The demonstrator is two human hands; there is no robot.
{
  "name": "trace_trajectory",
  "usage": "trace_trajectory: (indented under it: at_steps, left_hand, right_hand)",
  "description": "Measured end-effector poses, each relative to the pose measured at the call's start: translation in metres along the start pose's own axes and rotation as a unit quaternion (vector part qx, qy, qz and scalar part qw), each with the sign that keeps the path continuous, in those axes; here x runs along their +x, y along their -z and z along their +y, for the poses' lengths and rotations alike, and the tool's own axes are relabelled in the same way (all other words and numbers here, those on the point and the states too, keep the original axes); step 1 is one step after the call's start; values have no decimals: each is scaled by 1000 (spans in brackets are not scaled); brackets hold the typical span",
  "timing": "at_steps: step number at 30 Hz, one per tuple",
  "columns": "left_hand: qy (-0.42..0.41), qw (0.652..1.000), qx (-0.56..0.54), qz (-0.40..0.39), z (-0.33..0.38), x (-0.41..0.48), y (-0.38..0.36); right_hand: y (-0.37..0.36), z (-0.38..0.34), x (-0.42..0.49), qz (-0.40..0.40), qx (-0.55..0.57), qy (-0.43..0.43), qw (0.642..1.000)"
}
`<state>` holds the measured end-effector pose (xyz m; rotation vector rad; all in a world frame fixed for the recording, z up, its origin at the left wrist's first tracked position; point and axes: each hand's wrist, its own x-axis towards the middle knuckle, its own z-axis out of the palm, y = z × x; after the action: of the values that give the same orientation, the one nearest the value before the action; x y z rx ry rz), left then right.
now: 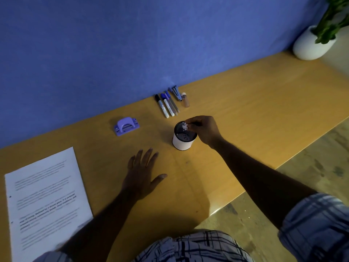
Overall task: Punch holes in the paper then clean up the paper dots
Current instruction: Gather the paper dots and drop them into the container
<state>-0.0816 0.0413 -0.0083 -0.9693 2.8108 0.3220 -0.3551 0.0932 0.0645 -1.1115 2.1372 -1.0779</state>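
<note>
A small white cup [182,141] with a dark inside stands on the wooden desk [245,114]. My right hand [204,129] hovers over its rim and pinches a clump of white paper dots [184,126] at the fingertips. My left hand [142,173] lies flat on the desk with fingers spread, holding nothing. A printed sheet of paper [47,201] with punched holes along its left edge lies at the near left. The purple hole punch [126,126] sits behind it near the wall.
Several markers [167,105], a small stapler [176,92] and a little bottle [185,100] lie in a row against the blue wall. A white plant pot [311,44] stands at the far right corner. The desk's edge runs diagonally at right.
</note>
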Motion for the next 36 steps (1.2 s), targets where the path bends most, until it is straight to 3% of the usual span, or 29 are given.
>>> trace_trajectory:
  at_steps: [2,5,12,18,24,29,36]
  left_hand:
    - [5,1000,1,-1,-1,2,0]
    - [8,1000,5,-2,-4,4,-2]
    - [18,1000,16,-15,-17,-1,-6]
    - [32,999,-15,-13,-40,-25,-6]
    - [96,994,-61,6,-75,-63,-12]
    - [135,987,-87,10,-89,-92,-18]
    - [110,989,-94,11,-90,-116,-26]
  right_hand:
    - [1,2,3,-10,-109,67,992]
    - [2,4,2,-8,-170,123,978]
    - [1,3,0,-50,-278,167,945]
    - [1,-3,-6,-31,-276,158,948]
    - [-14,-15,-22,19,-207,228,951]
    - [-47,-16,-46,10,-174,266,948]
    - [-100,-9,-85,-71,-186,260,945]
